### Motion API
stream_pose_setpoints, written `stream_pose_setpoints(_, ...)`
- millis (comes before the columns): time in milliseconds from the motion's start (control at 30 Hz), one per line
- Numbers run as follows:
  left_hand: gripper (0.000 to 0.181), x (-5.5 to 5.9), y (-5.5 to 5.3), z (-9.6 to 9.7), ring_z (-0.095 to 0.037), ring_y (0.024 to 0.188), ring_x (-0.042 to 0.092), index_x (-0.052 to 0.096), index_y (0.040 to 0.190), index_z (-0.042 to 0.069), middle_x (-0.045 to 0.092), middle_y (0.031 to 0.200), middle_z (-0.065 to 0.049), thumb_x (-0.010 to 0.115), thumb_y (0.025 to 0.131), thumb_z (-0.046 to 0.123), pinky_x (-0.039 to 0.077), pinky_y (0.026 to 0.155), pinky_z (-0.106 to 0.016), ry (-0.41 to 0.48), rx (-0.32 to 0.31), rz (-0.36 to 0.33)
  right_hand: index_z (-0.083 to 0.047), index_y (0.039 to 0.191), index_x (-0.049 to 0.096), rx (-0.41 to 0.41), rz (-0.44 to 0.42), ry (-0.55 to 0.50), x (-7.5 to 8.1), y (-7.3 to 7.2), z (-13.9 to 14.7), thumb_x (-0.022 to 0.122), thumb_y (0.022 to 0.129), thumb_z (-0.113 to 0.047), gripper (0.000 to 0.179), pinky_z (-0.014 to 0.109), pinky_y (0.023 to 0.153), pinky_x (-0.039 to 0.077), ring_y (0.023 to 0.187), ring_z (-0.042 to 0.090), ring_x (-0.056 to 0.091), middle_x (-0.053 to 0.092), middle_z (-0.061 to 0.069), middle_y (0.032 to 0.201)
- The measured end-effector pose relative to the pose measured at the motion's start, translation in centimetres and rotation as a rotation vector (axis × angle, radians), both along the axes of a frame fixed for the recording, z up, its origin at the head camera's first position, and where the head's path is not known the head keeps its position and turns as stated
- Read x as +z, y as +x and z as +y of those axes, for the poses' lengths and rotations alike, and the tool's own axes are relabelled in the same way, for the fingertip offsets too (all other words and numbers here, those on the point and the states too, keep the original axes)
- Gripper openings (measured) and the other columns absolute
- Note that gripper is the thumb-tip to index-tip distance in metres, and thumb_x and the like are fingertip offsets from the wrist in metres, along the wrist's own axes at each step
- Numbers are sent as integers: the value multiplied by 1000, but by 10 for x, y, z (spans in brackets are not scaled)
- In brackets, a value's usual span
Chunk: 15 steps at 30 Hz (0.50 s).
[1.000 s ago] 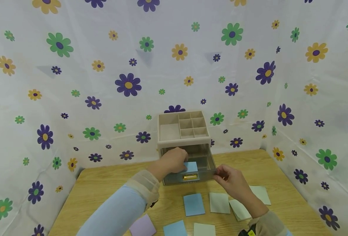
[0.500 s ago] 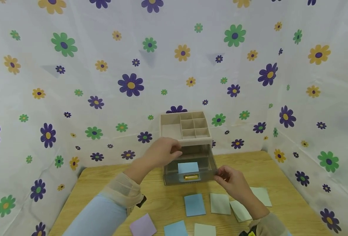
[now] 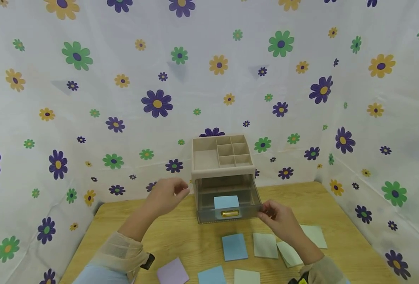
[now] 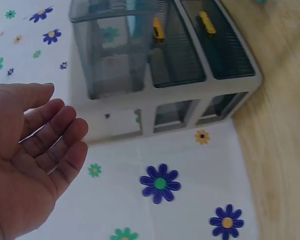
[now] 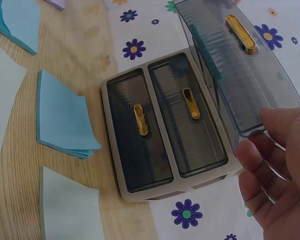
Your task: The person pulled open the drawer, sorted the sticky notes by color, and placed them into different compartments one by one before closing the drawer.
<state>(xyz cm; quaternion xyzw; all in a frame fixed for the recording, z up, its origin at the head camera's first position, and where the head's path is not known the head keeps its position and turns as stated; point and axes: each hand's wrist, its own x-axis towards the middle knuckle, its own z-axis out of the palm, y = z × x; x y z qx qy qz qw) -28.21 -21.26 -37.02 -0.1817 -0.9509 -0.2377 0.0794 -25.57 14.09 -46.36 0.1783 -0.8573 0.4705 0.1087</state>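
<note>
A beige desk organizer (image 3: 223,172) stands against the back cloth, its top clear grey drawer (image 3: 246,213) pulled out. Inside that drawer, behind the gold handle (image 3: 230,213), lies a light blue sticky note pad (image 3: 226,201). My right hand (image 3: 282,223) pinches the drawer's front right corner; in the right wrist view its thumb (image 5: 277,122) lies on the drawer front. To the left of the drawer hovers my left hand (image 3: 164,195), holding nothing, fingers loosely bent. The left wrist view shows this left hand (image 4: 35,160) apart from the organizer's side.
On the wooden table (image 3: 124,221) lie a blue pad (image 3: 234,247), another blue pad (image 3: 212,275), a purple pad (image 3: 172,271) and several pale green pads (image 3: 265,245). Two closed lower drawers (image 5: 140,130) show in the right wrist view. Flowered cloth (image 3: 195,79) encloses the table.
My left hand has come out of the drawer, let go of the light blue sticky note pad there, and moved left. The right hand stays on the drawer corner.
</note>
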Motion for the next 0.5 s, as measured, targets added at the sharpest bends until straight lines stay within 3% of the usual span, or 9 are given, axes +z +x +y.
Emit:
stream_pose_setpoints(200, 10, -32, -1, -10, -9, 65, 53, 69, 97, 8, 61, 76, 6, 60, 95, 14, 48, 63, -28, 56, 19, -65, -14, 90, 63, 2, 1, 6, -1, 1, 1, 70, 89, -12, 8, 26, 54, 49, 62, 12, 57, 62, -5, 79)
stream_pose_setpoints(500, 10, -87, -4, 4, -11, 71, 54, 68, 95, 5, 61, 79, 3, 64, 91, 14, 48, 64, -31, 42, 4, -139, -15, 91, 63, -6, 19, 15, -4, -1, 2, 71, 89, -16, 8, 25, 59, 51, 66, 10, 59, 62, -7, 80)
